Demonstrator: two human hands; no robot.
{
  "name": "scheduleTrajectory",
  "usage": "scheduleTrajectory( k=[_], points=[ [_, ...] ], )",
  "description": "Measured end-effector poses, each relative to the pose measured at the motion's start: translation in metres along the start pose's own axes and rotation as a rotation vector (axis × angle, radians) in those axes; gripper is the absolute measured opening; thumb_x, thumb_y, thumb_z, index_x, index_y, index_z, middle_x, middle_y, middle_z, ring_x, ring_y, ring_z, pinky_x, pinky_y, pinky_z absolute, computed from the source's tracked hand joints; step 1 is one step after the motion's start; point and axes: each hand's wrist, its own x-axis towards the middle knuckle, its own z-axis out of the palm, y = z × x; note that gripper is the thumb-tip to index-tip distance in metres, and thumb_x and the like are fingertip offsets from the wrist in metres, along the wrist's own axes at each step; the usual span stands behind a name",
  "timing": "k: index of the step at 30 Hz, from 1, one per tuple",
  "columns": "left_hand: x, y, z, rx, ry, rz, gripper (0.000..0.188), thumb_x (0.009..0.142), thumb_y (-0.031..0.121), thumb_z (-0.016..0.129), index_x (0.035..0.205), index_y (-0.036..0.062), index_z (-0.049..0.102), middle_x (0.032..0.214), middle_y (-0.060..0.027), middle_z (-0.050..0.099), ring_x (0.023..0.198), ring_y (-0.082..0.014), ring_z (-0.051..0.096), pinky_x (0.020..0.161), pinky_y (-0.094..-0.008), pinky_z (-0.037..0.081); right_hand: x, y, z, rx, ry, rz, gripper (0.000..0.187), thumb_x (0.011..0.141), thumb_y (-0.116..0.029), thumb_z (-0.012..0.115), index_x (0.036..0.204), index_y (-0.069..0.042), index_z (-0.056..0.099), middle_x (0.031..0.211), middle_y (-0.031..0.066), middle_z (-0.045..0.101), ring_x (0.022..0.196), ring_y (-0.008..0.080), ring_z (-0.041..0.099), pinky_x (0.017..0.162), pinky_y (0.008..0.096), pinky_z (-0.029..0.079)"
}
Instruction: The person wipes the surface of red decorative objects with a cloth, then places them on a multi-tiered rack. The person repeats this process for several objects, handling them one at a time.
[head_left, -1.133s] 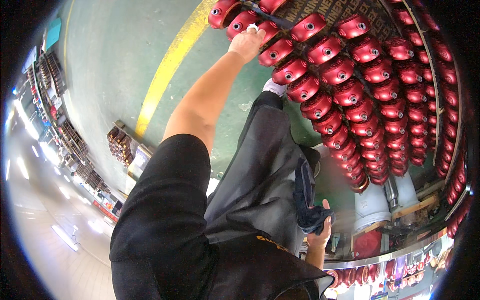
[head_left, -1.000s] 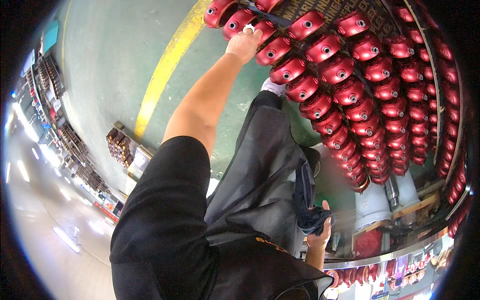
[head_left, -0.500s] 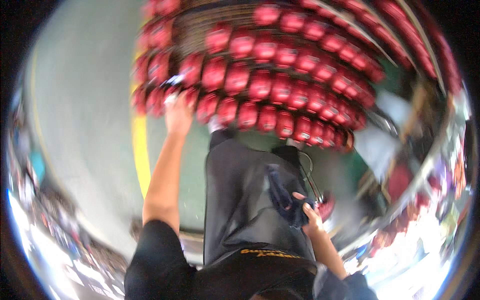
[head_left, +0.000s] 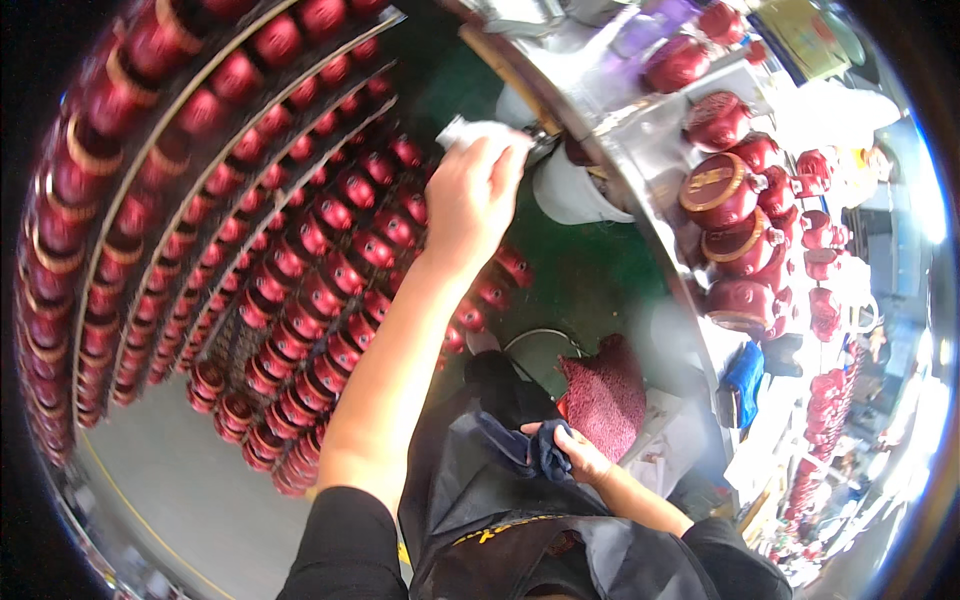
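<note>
My left hand (head_left: 472, 195) reaches far out and grips a white cloth (head_left: 470, 132) at the edge of a shiny metal bench (head_left: 640, 225). My right hand (head_left: 575, 452) stays low by my lap, closed on a dark blue rag (head_left: 520, 445) against my black apron (head_left: 490, 520). Glossy red round pots (head_left: 720, 190) with gold rims stand on the bench to the right of the left hand. Many more red pots (head_left: 320, 270) fill tiered racks to the left, under and beside my left forearm.
A dark red textured mat (head_left: 605, 395) lies by my right hand. A white bucket-like container (head_left: 570, 190) stands under the bench edge on the green floor (head_left: 590, 270). A blue cloth (head_left: 745, 375) hangs further right. Grey floor (head_left: 170, 490) shows at the lower left.
The view has swung right from the racks to the metal bench. My left hand left the racked pots and now holds a white cloth at the bench edge. The right hand keeps the blue rag.
</note>
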Motion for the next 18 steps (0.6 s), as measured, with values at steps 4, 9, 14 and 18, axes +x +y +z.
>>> scheduleTrajectory(
  k=[4, 9, 14, 18],
  points=[
    [0.113, 0.013, 0.165, -0.068, -0.150, 0.102, 0.013, 0.089, 0.018, 0.063, 0.095, 0.0079, 0.068, 0.084, -0.0149, 0.069, 0.079, -0.0342, 0.066, 0.069, -0.0410, 0.052, -0.024, -0.017, -0.050, 0.204, 0.002, -0.137, 0.072, 0.093, -0.053, 0.056, 0.138, 0.002, 0.045, 0.114, 0.0111, 0.063, 0.101, 0.0191, 0.061, 0.091, 0.0327, 0.049],
    [0.187, 0.003, 0.332, 0.265, -0.201, 0.049, 0.038, 0.085, 0.034, 0.062, 0.108, 0.0044, 0.064, 0.096, -0.0170, 0.069, 0.102, -0.0346, 0.063, 0.092, -0.0435, 0.047, -0.049, -0.021, -0.096, 0.449, 0.034, -0.238, 0.087, 0.090, -0.062, 0.054, 0.141, 0.006, 0.037, 0.117, 0.0163, 0.062, 0.107, 0.0237, 0.061, 0.095, 0.0361, 0.048],
    [0.218, -0.048, 0.384, 0.335, -0.475, -0.014, 0.057, 0.088, 0.038, 0.058, 0.129, -0.0003, 0.049, 0.118, -0.0292, 0.059, 0.112, -0.0417, 0.057, 0.097, -0.0471, 0.045, -0.043, -0.018, -0.113, 0.579, 0.106, -0.259, 0.091, 0.089, -0.066, 0.048, 0.145, 0.004, 0.033, 0.122, 0.0175, 0.062, 0.112, 0.0266, 0.061, 0.100, 0.0401, 0.046],
    [0.219, -0.066, 0.390, 0.432, -0.368, 0.101, 0.044, 0.090, 0.036, 0.057, 0.117, 0.0013, 0.055, 0.106, -0.0257, 0.064, 0.103, -0.0411, 0.061, 0.090, -0.0467, 0.048, -0.037, -0.025, -0.116, 0.732, 0.076, -0.262, 0.080, 0.089, -0.049, 0.061, 0.144, 0.002, 0.035, 0.122, 0.0158, 0.061, 0.111, 0.0266, 0.061, 0.099, 0.0397, 0.047]
  ],
)
